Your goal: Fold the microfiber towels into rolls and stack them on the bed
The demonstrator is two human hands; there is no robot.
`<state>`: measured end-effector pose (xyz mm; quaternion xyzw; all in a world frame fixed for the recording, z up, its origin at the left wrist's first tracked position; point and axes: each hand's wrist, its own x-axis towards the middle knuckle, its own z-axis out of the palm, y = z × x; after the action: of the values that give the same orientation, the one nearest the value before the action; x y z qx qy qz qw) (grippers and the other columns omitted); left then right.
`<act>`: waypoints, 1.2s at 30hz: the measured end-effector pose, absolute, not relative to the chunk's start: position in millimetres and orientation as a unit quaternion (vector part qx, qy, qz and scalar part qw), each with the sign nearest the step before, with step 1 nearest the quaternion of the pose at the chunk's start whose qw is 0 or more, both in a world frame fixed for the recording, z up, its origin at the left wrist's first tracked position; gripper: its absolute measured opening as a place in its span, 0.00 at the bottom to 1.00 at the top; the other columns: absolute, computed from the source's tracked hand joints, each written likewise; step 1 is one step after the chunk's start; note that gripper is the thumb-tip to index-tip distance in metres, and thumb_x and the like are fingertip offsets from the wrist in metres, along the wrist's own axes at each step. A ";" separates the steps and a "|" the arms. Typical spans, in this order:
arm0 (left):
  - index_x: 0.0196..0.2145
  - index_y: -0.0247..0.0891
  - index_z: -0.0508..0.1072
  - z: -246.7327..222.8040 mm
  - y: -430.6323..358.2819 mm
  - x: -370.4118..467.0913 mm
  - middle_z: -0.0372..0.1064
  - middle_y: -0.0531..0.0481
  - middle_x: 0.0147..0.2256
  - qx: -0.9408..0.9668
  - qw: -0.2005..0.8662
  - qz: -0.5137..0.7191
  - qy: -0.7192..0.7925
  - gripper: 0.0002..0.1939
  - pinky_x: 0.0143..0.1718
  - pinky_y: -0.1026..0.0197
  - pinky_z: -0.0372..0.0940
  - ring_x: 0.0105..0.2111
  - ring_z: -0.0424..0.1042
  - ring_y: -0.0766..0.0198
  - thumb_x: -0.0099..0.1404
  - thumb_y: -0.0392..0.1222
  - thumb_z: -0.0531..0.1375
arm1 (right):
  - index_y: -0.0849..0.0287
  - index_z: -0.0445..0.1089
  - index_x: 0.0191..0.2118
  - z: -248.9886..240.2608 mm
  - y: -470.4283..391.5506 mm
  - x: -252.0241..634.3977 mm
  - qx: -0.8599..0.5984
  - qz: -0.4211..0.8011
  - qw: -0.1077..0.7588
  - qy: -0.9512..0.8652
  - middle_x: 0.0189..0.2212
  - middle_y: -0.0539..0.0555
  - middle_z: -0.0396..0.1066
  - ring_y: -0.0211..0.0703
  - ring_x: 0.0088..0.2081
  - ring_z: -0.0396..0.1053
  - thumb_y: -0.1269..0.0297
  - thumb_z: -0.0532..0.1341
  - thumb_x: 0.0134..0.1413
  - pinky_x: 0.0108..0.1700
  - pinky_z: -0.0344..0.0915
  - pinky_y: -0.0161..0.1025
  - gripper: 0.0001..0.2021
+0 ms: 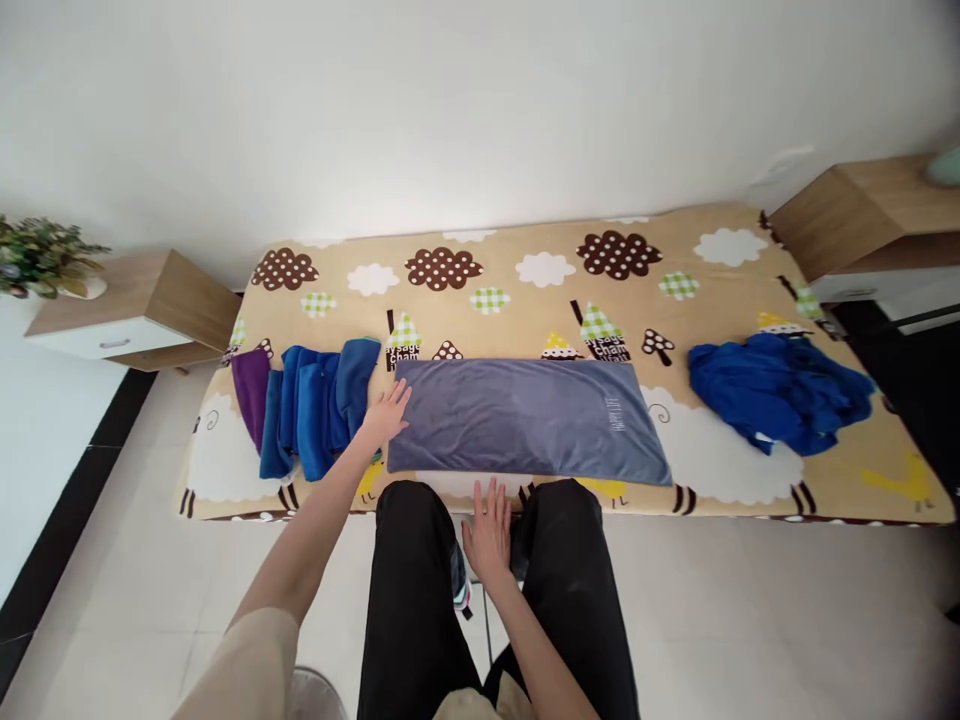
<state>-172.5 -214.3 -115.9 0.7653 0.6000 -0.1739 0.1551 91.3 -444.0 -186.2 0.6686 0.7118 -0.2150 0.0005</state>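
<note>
A grey-blue towel [517, 415] lies spread flat, long side across, with small lettering near its right end. My left hand [387, 412] rests at the towel's left edge, its fingers apart and gripping nothing. Between my knees, just below the towel's near edge, is my right hand [490, 532], fingers stretched out and holding nothing. Left of the towel, several rolled or folded blue cloths [315, 405] sit in a row, with a purple cloth [252, 390] at the far left. A crumpled blue cloth pile [776, 390] lies to the right.
Everything lies on a bed with a patterned beige sheet [517, 310], set against a white wall [480, 120]. A wooden nightstand [150, 310] with a potted plant [49, 255] stands at the left, another wooden nightstand [862, 215] at the right. My knees touch the near side.
</note>
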 end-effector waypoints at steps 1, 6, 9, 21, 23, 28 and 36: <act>0.73 0.31 0.46 -123.8 -193.3 -174.9 0.30 0.34 0.74 0.765 0.161 -0.185 0.596 0.47 0.71 0.45 0.44 0.74 0.37 0.46 0.63 0.40 0.63 | 0.58 0.40 0.76 -190.6 -439.2 90.1 0.671 -0.214 0.002 0.710 0.75 0.61 0.21 0.63 0.75 0.24 0.60 0.55 0.66 0.73 0.34 0.59 0.38; 0.74 0.29 0.37 -168.5 -120.2 -181.1 0.23 0.29 0.74 0.749 0.205 -0.207 0.595 0.66 0.72 0.44 0.40 0.74 0.31 0.40 0.52 0.45 0.74 | 0.57 0.38 0.76 -206.7 -426.5 91.9 0.679 -0.224 0.018 0.699 0.75 0.59 0.20 0.59 0.75 0.22 0.61 0.53 0.67 0.73 0.34 0.59 0.37; 0.74 0.27 0.33 -183.8 -102.8 -185.8 0.22 0.25 0.73 0.715 0.235 -0.202 0.627 0.74 0.71 0.43 0.42 0.73 0.30 0.36 0.45 0.46 0.77 | 0.55 0.38 0.76 -206.5 -421.5 97.9 0.679 -0.234 0.035 0.695 0.76 0.58 0.21 0.57 0.76 0.22 0.63 0.55 0.66 0.73 0.35 0.59 0.38; 0.65 0.40 0.67 -128.3 -365.0 -108.8 0.63 0.40 0.66 0.728 0.189 -0.025 0.659 0.26 0.67 0.42 0.55 0.68 0.58 0.47 0.73 0.47 0.51 | 0.60 0.55 0.72 -165.5 -414.8 116.3 0.607 -0.365 0.081 0.701 0.76 0.63 0.33 0.59 0.75 0.35 0.62 0.61 0.62 0.71 0.45 0.56 0.35; 0.62 0.42 0.72 -114.0 -425.5 -85.9 0.62 0.42 0.66 0.713 0.119 -0.020 0.691 0.24 0.68 0.36 0.50 0.69 0.56 0.46 0.74 0.44 0.49 | 0.61 0.63 0.68 -152.0 -424.5 123.0 0.581 -0.389 0.091 0.709 0.73 0.66 0.47 0.61 0.72 0.50 0.61 0.60 0.63 0.68 0.54 0.54 0.29; 0.63 0.37 0.70 -86.5 -485.2 -51.1 0.44 0.42 0.73 0.721 0.033 -0.049 0.691 0.26 0.65 0.24 0.46 0.72 0.40 0.37 0.73 0.41 0.48 | 0.58 0.68 0.64 -128.0 -476.2 127.6 0.521 -0.419 0.158 0.727 0.51 0.66 0.77 0.61 0.53 0.75 0.56 0.57 0.65 0.52 0.70 0.50 0.25; 0.59 0.38 0.75 -76.6 -483.3 -44.8 0.49 0.44 0.72 0.741 0.035 -0.052 0.668 0.24 0.64 0.26 0.50 0.72 0.44 0.38 0.72 0.42 0.48 | 0.58 0.73 0.58 -134.0 -519.8 120.1 0.488 -0.425 0.145 0.748 0.48 0.65 0.78 0.60 0.50 0.77 0.60 0.62 0.60 0.48 0.71 0.47 0.22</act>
<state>-44.8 -483.3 -76.6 0.7412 0.6684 -0.0516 0.0352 120.1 -519.8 -134.0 0.4882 0.7481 -0.4253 0.1450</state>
